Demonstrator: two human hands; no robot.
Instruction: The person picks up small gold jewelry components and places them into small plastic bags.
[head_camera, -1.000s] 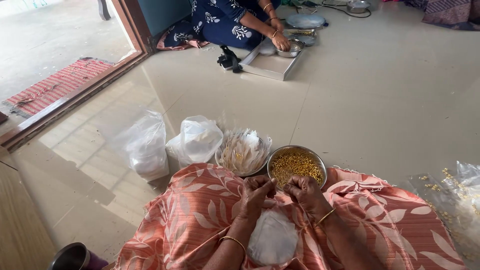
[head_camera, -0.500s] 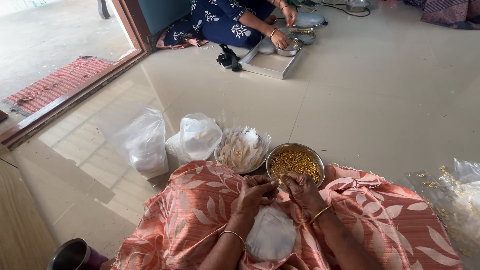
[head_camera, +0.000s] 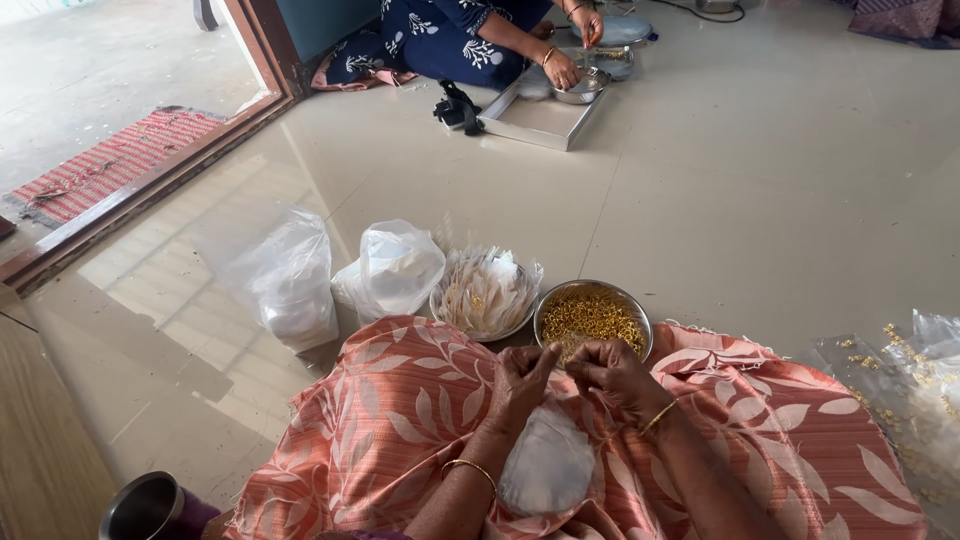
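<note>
My left hand (head_camera: 520, 378) and right hand (head_camera: 612, 372) meet fingertip to fingertip over my lap, pinching something too small to tell; just beyond, on the floor, a steel bowl (head_camera: 592, 316) holds golden beads; beside it, a dish of white strips (head_camera: 486, 293).

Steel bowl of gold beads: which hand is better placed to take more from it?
Right hand: it sits just below the bowl rim, while the left hand is farther off, over the lap.
</note>
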